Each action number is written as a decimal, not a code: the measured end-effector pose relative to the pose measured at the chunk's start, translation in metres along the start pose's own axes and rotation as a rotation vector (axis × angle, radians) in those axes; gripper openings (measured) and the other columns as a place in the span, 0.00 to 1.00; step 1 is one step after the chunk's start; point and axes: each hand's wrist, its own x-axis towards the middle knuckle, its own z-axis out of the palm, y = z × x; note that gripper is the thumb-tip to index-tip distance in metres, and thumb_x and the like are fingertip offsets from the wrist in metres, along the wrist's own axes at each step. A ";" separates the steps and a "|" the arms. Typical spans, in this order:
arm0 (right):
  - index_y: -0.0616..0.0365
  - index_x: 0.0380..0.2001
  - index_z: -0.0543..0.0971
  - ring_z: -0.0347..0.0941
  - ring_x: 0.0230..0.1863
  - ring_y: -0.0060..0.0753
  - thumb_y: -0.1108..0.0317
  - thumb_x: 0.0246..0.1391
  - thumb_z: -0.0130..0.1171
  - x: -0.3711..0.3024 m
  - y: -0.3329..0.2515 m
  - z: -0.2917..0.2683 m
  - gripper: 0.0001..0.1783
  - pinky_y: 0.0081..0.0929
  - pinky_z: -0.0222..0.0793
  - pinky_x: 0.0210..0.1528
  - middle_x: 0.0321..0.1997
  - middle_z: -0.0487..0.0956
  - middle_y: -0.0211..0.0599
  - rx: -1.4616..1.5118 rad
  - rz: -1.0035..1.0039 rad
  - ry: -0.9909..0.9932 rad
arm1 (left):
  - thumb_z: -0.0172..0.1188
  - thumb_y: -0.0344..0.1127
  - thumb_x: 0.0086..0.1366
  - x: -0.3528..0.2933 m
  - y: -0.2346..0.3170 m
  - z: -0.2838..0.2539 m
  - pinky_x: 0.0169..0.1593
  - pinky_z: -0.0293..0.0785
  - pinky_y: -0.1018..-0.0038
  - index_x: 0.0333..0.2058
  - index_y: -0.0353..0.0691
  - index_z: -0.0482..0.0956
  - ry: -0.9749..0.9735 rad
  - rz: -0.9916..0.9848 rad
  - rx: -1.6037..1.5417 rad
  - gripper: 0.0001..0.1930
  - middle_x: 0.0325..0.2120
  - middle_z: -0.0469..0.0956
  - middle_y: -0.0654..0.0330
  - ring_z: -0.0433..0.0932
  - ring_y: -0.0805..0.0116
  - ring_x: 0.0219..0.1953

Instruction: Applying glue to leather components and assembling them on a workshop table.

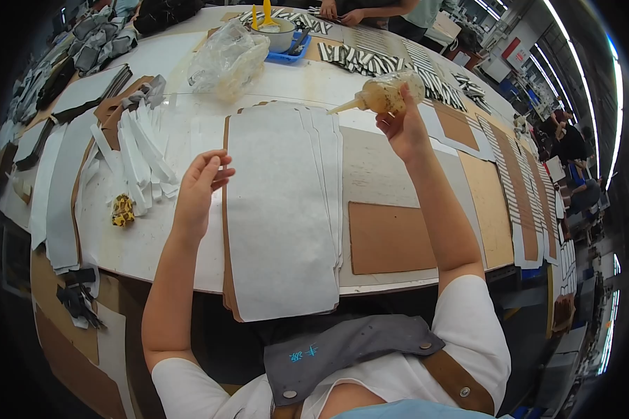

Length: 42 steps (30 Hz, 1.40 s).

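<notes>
A squeeze bottle (388,93) with a yellowish, stained body and a long narrow nozzle is gripped in my right hand (407,126). It lies sideways above the table, its nozzle pointing left over the far right corner of a stack of white sheets (283,195). The sheets are long and slightly fanned along their right edge, with brown board showing along the left edge. My left hand (208,171) hovers at the stack's left edge, fingers loosely bent and apart, with nothing visible in them. Whether its fingertips touch the stack I cannot tell.
Left of the stack lie white strips (143,150) and a small yellow-and-black packet (123,210). Beyond it are a clear plastic bag (229,59) and a blue tray (290,56) holding a tub. A brown board (390,239) lies at right. Another person's hands (342,14) work at the far edge.
</notes>
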 end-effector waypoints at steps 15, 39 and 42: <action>0.56 0.38 0.68 0.68 0.17 0.22 0.37 0.44 0.55 0.042 0.048 0.076 0.32 0.16 0.66 0.18 0.26 0.73 0.32 0.008 0.139 -0.129 | 0.45 0.35 0.65 0.015 -0.017 -0.032 0.49 0.64 0.75 0.43 0.36 0.70 0.110 0.156 0.314 0.12 0.41 0.72 0.60 0.71 0.72 0.41; 0.58 0.32 0.73 0.66 0.13 0.17 0.50 0.48 0.59 0.114 0.140 0.161 0.21 0.13 0.58 0.09 0.22 0.75 0.30 -0.361 -0.218 -0.318 | 0.51 0.29 0.56 0.011 -0.039 -0.020 0.49 0.57 0.65 0.37 0.38 0.72 0.079 0.401 0.969 0.09 0.34 0.74 0.58 0.69 0.59 0.43; 0.58 0.32 0.73 0.65 0.13 0.16 0.50 0.48 0.59 0.115 0.143 0.160 0.21 0.13 0.57 0.09 0.21 0.74 0.29 -0.354 -0.270 -0.352 | 0.50 0.28 0.56 0.010 -0.039 -0.021 0.49 0.56 0.65 0.37 0.38 0.72 0.081 0.377 0.982 0.09 0.34 0.74 0.58 0.69 0.58 0.43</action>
